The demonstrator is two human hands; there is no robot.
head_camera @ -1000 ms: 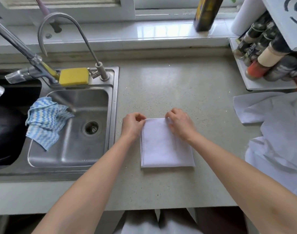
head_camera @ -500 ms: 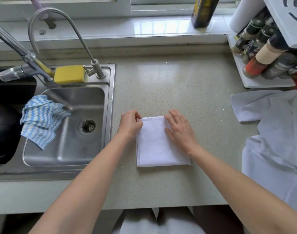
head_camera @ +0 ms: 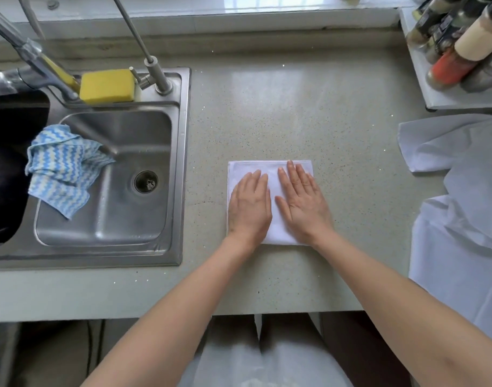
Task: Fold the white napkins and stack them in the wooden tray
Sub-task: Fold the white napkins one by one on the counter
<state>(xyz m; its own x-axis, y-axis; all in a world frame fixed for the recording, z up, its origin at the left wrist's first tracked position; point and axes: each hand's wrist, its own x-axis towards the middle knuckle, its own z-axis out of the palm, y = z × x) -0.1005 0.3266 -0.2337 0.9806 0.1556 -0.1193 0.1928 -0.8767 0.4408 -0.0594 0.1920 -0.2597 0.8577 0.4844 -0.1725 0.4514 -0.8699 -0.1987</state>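
**Both palms flatten a folded napkin on the counter**

Head view: a folded white napkin (head_camera: pixel 270 169) lies square on the speckled countertop (head_camera: pixel 295 113), just right of the steel sink (head_camera: pixel 183 163). The left hand (head_camera: pixel 249 205) and the right hand (head_camera: pixel 303 205) rest on it side by side, fingers straight and pointing away from the person, gripping nothing. Flat palms like this most likely press the layers down so the creases hold. The napkin sits directly beneath both hands: its far edge shows beyond the fingertips, a strip shows between the hands, and its near edge peeks out by the wrists. At the right, a loose heap of unfolded white cloth (head_camera: pixel 462 219) lies well apart from the hands, probably napkins waiting their turn. The wooden tray is not in view, so where the folded piece must go cannot be told. A blue zigzag cloth (head_camera: pixel 59 169) hangs in the sink, and a yellow sponge (head_camera: pixel 108 85) sits on its rim.
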